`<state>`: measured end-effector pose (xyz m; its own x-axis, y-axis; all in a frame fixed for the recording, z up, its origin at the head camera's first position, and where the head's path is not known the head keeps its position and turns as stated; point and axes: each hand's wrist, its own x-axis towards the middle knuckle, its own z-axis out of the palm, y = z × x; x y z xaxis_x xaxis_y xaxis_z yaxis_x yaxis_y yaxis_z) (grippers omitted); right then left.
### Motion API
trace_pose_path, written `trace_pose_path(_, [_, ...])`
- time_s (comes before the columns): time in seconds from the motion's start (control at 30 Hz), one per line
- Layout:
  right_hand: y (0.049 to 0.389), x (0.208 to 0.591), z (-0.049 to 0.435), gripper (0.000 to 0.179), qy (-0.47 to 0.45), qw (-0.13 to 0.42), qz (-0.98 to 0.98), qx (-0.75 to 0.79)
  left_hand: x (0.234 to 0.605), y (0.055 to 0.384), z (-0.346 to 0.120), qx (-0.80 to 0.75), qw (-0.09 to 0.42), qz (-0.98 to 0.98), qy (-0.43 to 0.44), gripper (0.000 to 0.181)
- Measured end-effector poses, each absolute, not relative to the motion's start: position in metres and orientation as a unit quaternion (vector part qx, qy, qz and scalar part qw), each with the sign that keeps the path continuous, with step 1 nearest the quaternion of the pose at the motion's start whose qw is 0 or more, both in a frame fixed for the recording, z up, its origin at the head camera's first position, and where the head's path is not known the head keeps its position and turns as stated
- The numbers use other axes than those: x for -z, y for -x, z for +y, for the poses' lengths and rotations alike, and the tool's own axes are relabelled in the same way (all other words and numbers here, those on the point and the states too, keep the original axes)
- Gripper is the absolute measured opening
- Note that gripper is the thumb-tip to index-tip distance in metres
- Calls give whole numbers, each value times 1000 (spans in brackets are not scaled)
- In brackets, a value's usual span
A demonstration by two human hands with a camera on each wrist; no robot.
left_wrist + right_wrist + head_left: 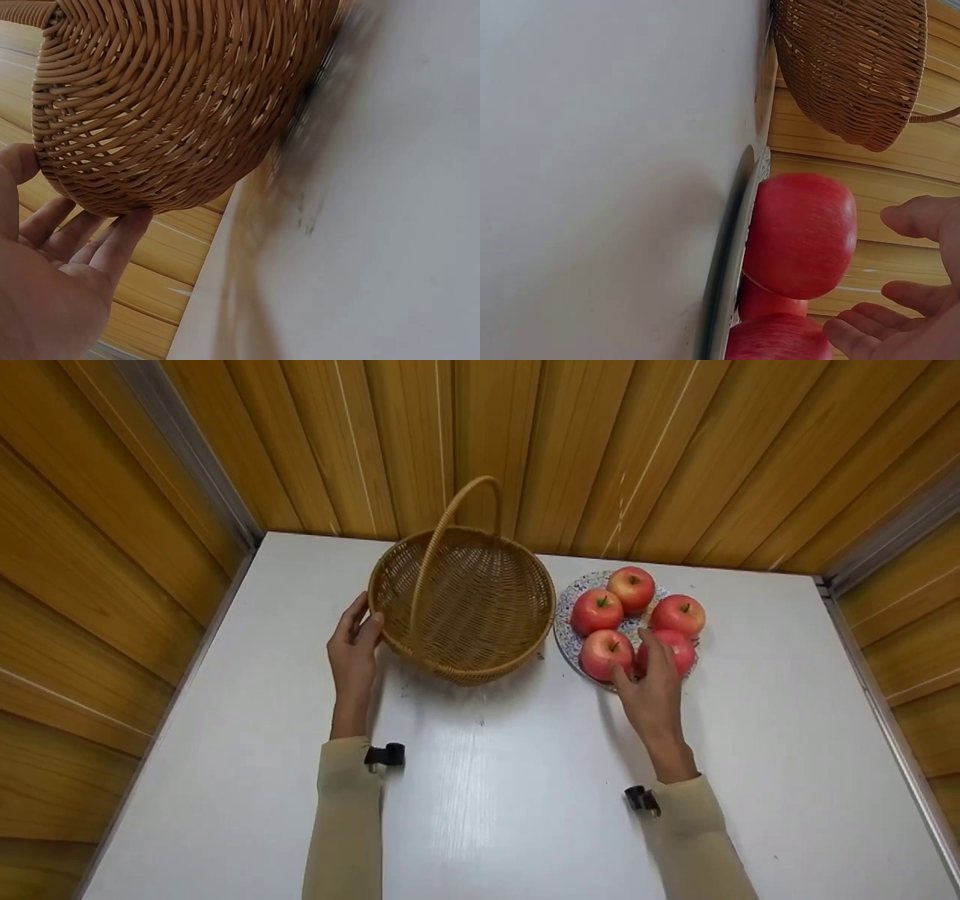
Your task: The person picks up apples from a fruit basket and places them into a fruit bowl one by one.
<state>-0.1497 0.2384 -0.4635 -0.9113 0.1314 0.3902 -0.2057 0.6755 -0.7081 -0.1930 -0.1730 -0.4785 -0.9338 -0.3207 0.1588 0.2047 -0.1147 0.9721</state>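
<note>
A round wicker basket (469,664) with an arched handle (435,551) stands on the white table, nothing inside it. My left hand (352,652) grips its left side, the thumb at the rim and the fingers (124,244) spread against the outer weave. To the right, a patterned plate (566,641) bears several red apples. Above its front edge is my right hand (651,690), thumb and fingers apart, close over the front-left apple (606,652) and the front-right apple (679,651). In the right wrist view, a gap shows between that hand's thumb (911,217) and the nearest apple (802,236).
The white table (465,802) stretches in front of the basket and plate. Wood-plank panels (495,435) close off the back and both sides. The basket's right side stands close beside the plate's left rim. Small black devices are strapped at both wrists.
</note>
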Motion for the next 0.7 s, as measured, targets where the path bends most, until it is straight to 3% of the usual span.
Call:
trace_pose_path(0.2, [153, 462, 242, 61, -31, 216, -883, -416, 476, 191, -171, 723, 173, -667, -50, 52])
trace_pose_path(0.7, [159, 439, 259, 60, -10, 165, -902, -399, 462, 191, -164, 654, 168, -733, -84, 57])
